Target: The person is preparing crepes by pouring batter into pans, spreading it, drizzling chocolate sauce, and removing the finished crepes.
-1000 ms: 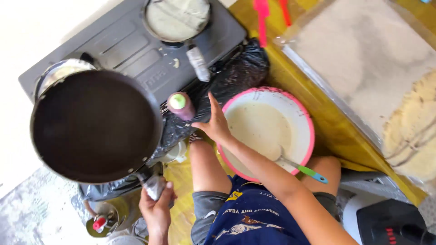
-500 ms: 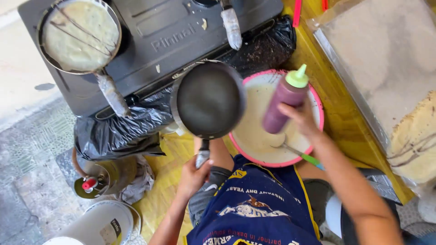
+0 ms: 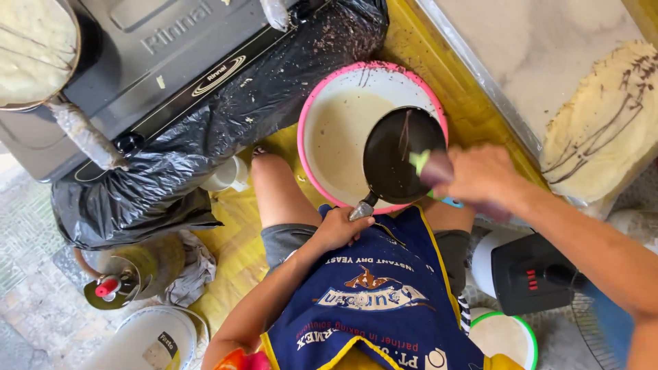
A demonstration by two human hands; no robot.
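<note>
Both grips clenched — left hand (image 3: pixel 339 229) on the pan handle (image 3: pixel 361 209), right hand (image 3: pixel 480 179) round a squeeze bottle (image 3: pixel 433 168) (blurred).

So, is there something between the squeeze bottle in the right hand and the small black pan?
Nothing visible does. The right hand holds the squeeze bottle tipped over the small black pan, its green tip right above the dark surface. The left hand grips the pan's handle over the pink basin.

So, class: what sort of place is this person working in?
Probably a makeshift crêpe or pancake cooking spot set up low on the ground: a gas stove, a pink basin of batter, a gas cylinder, and finished crêpes on a tray.
</note>
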